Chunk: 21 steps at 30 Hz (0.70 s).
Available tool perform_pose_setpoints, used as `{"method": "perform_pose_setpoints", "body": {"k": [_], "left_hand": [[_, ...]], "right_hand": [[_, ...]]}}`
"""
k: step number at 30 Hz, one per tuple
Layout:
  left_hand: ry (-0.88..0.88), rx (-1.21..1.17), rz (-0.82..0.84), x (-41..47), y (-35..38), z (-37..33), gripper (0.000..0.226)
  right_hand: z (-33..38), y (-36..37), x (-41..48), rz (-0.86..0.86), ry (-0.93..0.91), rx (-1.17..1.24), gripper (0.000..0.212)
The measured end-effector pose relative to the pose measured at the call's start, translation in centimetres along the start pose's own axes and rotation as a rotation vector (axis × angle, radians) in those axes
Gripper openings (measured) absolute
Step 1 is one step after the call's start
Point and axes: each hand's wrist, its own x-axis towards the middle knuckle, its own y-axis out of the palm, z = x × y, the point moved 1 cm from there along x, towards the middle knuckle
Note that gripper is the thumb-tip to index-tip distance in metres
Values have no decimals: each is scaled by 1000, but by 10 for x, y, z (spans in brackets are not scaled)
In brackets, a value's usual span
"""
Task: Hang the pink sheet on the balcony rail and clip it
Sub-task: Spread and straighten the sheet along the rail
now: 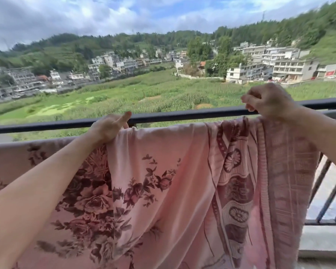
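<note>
Pink sheet point(163, 181) hangs between the hands, close up to the balcony rail point(182, 115). The left hand point(109, 131) grips its top edge in a bunch. The right hand point(268, 101) pinches the top edge too. It looks soft, light and floppy, so the top edge is the best place to hold.

Upper-floor home balcony overlooking a valley village.
A dark metal handrail point(182, 115) above a concrete kerb point(322, 241) faces green crop fields point(124, 94), pale multi-storey houses point(291, 66) and wooded hills point(279, 32); a pink flower-printed sheet point(173, 181) hangs before it.
</note>
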Motion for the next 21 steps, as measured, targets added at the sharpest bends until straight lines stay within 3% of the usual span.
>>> {"method": "perform_pose_setpoints", "body": {"k": [1,4,8,10,14,21], "left_hand": [[-15,6,-26,-1,1,-2,85],[-71,57,-85,-2,3,-8,84],[-104,78,-161,-10,-1,-7,88],[-131,80,-198,-13,-2,-7,88],[-155,64,-226,-8,-2,-7,88],[-65,111,-176,-1,-3,-2,77]], "right_hand": [[15,6,-3,71,-81,45,23],[74,43,-18,282,-334,55,42],[106,81,-23,142,-453,56,22],[104,82,-20,77,-409,152,14],[84,73,-8,-27,-329,75,15],[-17,4,32,-361,292,17,27]]}}
